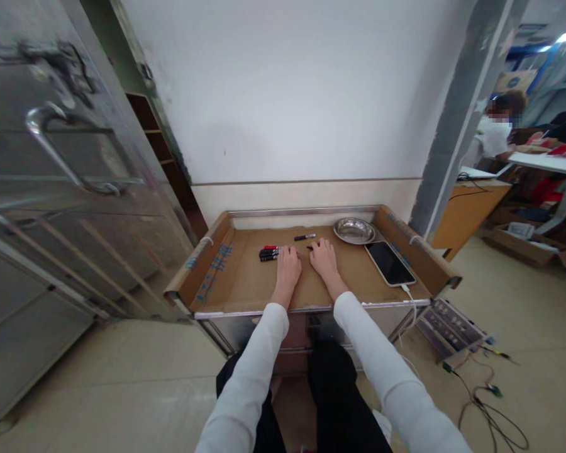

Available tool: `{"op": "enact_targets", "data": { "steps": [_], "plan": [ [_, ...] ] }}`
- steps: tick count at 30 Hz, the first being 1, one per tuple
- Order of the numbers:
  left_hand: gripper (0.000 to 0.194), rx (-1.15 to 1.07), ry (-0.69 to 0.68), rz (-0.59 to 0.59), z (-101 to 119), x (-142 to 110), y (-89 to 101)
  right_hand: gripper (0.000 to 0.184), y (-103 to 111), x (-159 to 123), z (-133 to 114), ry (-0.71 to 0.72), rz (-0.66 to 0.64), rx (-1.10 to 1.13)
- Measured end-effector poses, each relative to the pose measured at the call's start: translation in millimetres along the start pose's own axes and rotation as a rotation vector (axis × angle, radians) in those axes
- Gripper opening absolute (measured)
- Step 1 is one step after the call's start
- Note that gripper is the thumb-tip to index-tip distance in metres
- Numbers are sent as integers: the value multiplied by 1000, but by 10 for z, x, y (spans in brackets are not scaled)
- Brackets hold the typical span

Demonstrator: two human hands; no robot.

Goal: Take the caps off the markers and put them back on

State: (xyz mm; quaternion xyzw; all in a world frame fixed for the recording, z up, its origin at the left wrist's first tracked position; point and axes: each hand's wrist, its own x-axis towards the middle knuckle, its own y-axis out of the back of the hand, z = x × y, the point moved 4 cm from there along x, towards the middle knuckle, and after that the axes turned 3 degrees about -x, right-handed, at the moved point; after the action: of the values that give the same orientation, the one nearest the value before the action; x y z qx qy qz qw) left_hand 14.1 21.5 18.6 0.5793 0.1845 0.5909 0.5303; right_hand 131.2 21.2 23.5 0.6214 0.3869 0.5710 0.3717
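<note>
My left hand [289, 267] rests low on the cardboard-lined tray table, its fingers stretched forward beside a bundle of several black and red pens [268, 253]. The fingertips meet the right ends of those pens; a grip on them is not visible. My right hand [324, 259] is just to the right, its fingers bent together. A small dark pointed piece [310, 247] pokes out at its thumb side, mostly hidden by the fingers. Beyond both hands lies a single black pen [304, 237] with a pale end.
A shiny metal bowl [354, 231] stands at the back right of the table. In front of it lies a phone [390, 263] with a white cable [411, 302]. Raised cardboard sides [202, 264] border the table. A metal box [453, 330] with wires sits on the floor; a person works far right.
</note>
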Motion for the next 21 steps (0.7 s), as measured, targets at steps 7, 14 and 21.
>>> {"op": "enact_targets", "data": {
  "steps": [7,14,21],
  "plan": [
    [21,-34,-58,-27,-4,16,-67,24,-41,-14,8,6,16,16],
    [23,48,29,17,17,-35,27,21,-71,-4,22,-1,21,35],
    [24,71,20,-31,48,-34,62,19,-12,-68,0,18,3,22]
  ]
}}
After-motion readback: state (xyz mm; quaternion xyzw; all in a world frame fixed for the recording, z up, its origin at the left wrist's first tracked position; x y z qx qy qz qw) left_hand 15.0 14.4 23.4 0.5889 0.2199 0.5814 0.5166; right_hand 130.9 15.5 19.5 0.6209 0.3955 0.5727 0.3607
